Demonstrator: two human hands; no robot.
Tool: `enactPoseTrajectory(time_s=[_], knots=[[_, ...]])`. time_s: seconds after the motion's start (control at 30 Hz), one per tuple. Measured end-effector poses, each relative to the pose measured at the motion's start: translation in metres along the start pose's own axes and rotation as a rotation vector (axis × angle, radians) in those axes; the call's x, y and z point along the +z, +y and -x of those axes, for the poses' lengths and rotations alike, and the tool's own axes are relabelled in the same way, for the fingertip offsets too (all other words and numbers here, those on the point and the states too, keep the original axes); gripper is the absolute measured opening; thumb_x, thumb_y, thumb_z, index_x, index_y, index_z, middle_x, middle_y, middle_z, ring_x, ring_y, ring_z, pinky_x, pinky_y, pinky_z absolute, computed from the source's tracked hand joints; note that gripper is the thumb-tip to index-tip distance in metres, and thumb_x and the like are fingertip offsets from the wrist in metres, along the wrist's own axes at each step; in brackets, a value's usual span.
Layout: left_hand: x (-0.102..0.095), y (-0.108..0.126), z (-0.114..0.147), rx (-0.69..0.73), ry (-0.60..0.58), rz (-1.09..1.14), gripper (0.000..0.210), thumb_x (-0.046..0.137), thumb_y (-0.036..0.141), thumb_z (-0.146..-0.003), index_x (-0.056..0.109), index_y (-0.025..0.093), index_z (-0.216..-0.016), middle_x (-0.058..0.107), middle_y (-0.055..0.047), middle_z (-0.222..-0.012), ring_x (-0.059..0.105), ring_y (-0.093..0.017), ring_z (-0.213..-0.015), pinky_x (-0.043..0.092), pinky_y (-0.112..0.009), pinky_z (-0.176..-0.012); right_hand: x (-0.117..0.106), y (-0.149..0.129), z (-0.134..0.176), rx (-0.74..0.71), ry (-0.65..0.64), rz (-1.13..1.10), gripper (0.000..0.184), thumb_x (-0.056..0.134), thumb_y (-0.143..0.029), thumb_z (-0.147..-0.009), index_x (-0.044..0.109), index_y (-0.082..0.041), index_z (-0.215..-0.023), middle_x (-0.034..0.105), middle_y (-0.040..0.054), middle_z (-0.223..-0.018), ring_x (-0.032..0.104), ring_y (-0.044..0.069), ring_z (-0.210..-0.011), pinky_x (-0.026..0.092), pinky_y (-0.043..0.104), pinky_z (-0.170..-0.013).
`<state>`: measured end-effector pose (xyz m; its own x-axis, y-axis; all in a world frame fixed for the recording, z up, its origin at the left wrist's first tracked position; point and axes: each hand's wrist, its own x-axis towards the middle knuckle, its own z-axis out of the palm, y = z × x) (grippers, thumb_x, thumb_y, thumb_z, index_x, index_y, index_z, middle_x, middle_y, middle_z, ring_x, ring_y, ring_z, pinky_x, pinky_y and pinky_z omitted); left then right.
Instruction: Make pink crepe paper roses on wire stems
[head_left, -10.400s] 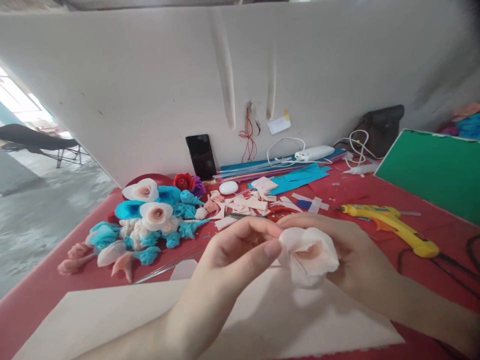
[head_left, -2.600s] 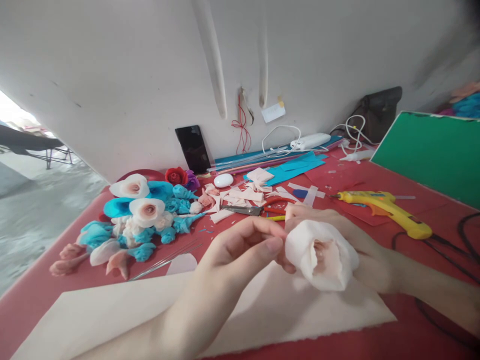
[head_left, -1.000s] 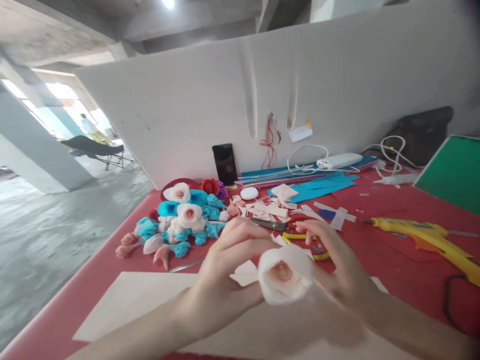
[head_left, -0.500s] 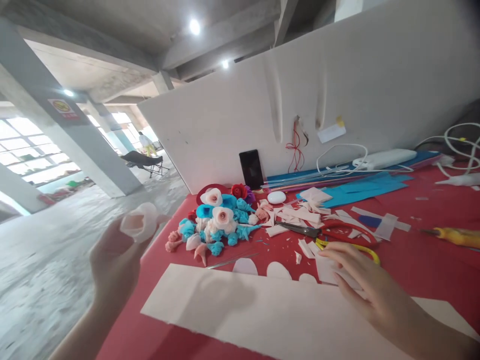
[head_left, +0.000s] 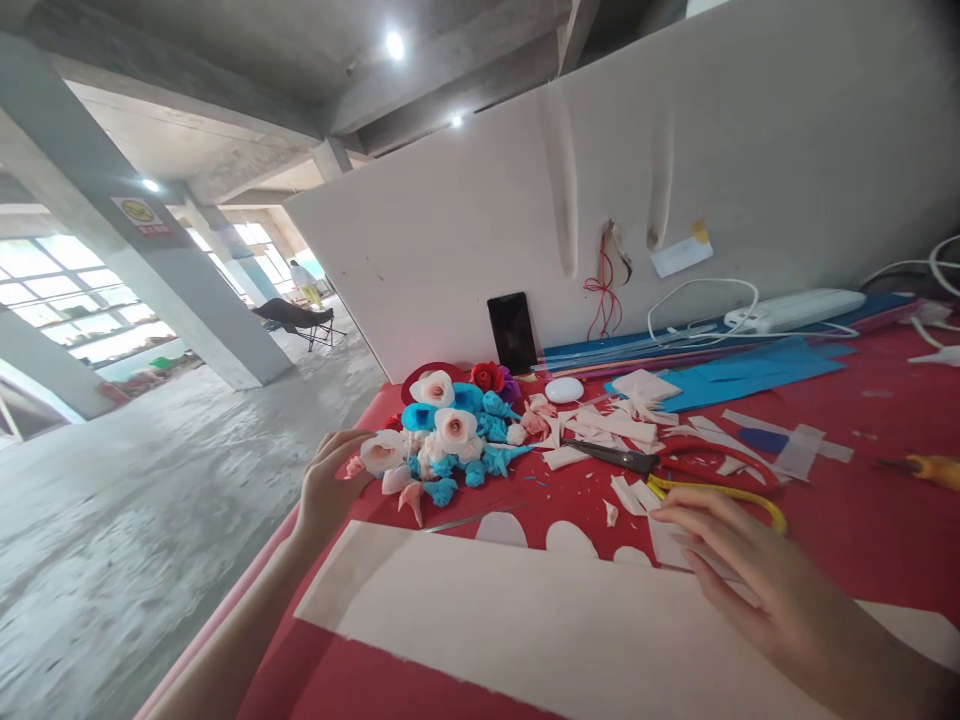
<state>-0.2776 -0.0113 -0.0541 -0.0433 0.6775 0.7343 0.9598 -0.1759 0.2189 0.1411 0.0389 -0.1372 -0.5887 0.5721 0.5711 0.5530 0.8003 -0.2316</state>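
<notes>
At the left end of the flower pile, my left hand [head_left: 330, 480] has its fingers closed around the edge of a white paper flower [head_left: 382, 453]. Pink, white and blue paper flowers [head_left: 455, 430] lie right beside it. My right hand [head_left: 742, 560] hovers over or rests on a small pale paper piece [head_left: 669, 538], fingers loosely stretched and apart; contact is hard to judge. Under its wrist runs a long cream paper sheet [head_left: 480, 610]. Scissors [head_left: 645, 462] with red and yellow handles lie just beyond my right fingers. Rounded white paper petals [head_left: 571, 540] stick out past the sheet's far edge.
Pale paper scraps [head_left: 615, 425] and blue paper [head_left: 750, 375] are spread over the red table [head_left: 450, 690]. A phone [head_left: 512, 333] leans on the white panel [head_left: 450, 240]. A white power strip [head_left: 795, 310] with cables and a yellow-handled tool [head_left: 934, 470] are at the right.
My left hand has moved right and away from me, bringing the white paper flower from over the floor side to the pile. My right hand stays nearly in place; the view has shifted slightly.
</notes>
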Motion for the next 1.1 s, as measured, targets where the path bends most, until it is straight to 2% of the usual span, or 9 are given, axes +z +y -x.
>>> enactPoseTrajectory(time_s=[0.2, 0.43, 0.6, 0.77, 0.9, 1.1], knots=[[0.007, -0.005, 0.005, 0.000, -0.012, -0.014, 0.014, 0.059, 0.027, -0.072, 0.065, 0.019, -0.082, 0.065, -0.005, -0.090, 0.060, -0.019, -0.081, 0.048, -0.032, -0.074, -0.001, -0.002, -0.001, -0.014, 0.008, -0.002, 0.028, 0.039, -0.023, -0.088, 0.044, -0.024, -0.115, 0.049, 0.0062, -0.114, 0.053, 0.014, -0.104, 0.049, 0.021, -0.077], [0.020, 0.000, -0.010, 0.009, -0.076, -0.009, 0.016, 0.058, 0.030, -0.074, 0.064, 0.019, -0.084, 0.066, -0.004, -0.090, 0.060, -0.019, -0.082, 0.048, -0.032, -0.076, -0.002, -0.003, -0.002, -0.011, 0.014, -0.024, 0.027, 0.040, -0.023, -0.087, 0.046, -0.026, -0.114, 0.051, 0.0052, -0.113, 0.055, 0.015, -0.103, 0.050, 0.022, -0.076], [0.028, -0.003, -0.014, 0.014, -0.055, -0.022, 0.016, 0.059, 0.029, -0.073, 0.064, 0.019, -0.084, 0.065, -0.005, -0.091, 0.058, -0.020, -0.085, 0.046, -0.036, -0.079, -0.001, -0.002, -0.001, -0.029, 0.018, -0.040, 0.027, 0.040, -0.023, -0.087, 0.047, -0.026, -0.113, 0.052, 0.0048, -0.112, 0.056, 0.016, -0.101, 0.051, 0.023, -0.075], [0.034, 0.001, -0.011, 0.050, -0.058, -0.018, 0.013, 0.058, 0.024, -0.072, 0.064, 0.020, -0.083, 0.064, -0.004, -0.089, 0.057, -0.020, -0.085, 0.046, -0.035, -0.079, 0.000, -0.001, 0.001, -0.013, -0.022, -0.032, 0.028, 0.039, -0.022, -0.088, 0.046, -0.026, -0.114, 0.050, 0.0051, -0.116, 0.054, 0.016, -0.104, 0.050, 0.025, -0.077], [0.036, 0.004, -0.007, 0.070, -0.059, -0.018, 0.014, 0.057, 0.021, -0.072, 0.065, 0.019, -0.083, 0.064, -0.005, -0.088, 0.056, -0.020, -0.084, 0.046, -0.034, -0.077, 0.000, -0.001, 0.001, -0.016, -0.034, -0.044, 0.027, 0.040, -0.022, -0.087, 0.047, -0.026, -0.113, 0.051, 0.0057, -0.115, 0.054, 0.017, -0.106, 0.049, 0.025, -0.078], [0.035, 0.003, -0.002, 0.063, -0.069, -0.016, 0.013, 0.059, 0.027, -0.073, 0.064, 0.020, -0.082, 0.064, -0.005, -0.088, 0.057, -0.020, -0.084, 0.046, -0.035, -0.078, -0.001, -0.001, 0.001, -0.002, -0.015, -0.053, 0.027, 0.041, -0.022, -0.086, 0.049, -0.026, -0.112, 0.052, 0.0049, -0.114, 0.056, 0.016, -0.103, 0.050, 0.024, -0.077]])
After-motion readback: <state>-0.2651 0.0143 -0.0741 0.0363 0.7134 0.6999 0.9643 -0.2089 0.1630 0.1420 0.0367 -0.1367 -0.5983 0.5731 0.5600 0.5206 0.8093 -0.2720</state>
